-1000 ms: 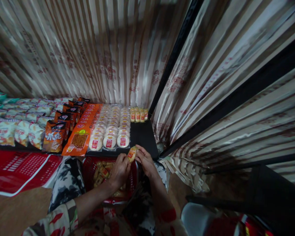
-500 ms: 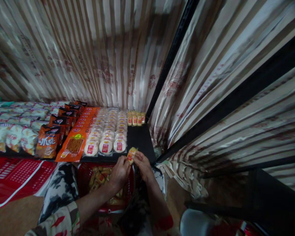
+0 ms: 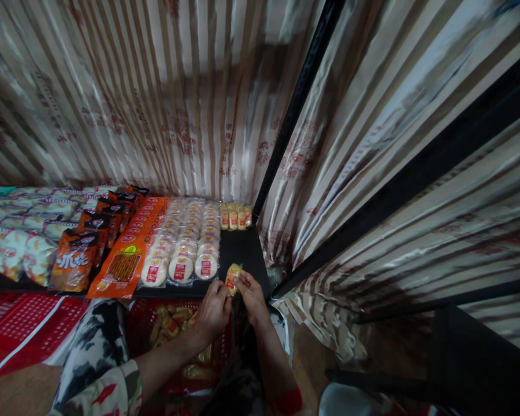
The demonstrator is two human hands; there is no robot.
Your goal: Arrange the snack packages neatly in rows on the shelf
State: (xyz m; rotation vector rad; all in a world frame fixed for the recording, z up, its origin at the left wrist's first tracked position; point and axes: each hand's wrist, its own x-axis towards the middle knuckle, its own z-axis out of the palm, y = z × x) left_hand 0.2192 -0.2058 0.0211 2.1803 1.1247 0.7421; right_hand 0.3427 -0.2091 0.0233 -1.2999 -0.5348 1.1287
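Between my two hands is a small yellow snack packet (image 3: 233,279) with a red label, held upright at the front edge of the black shelf (image 3: 238,251). My left hand (image 3: 214,306) pinches its lower left side. The fingers of my right hand (image 3: 250,292) are closed on its right side. Similar yellow packets (image 3: 233,219) stand in a short row at the back right of the shelf. Below my forearms, a red basket (image 3: 138,315) holds more golden packets (image 3: 171,325), partly hidden by my left arm.
Left of my hands, rows of round white wrapped crackers (image 3: 181,267) stand beside an orange snack bag (image 3: 123,263), orange-black bags (image 3: 71,260) and white bags (image 3: 15,251). A black post (image 3: 281,144) rises at the shelf's right. Another red basket (image 3: 30,323) sits lower left.
The view has shifted a little, so the shelf goods appear lower and farther left. Both hands keep hold of the yellow packet, which now shows more of its label.
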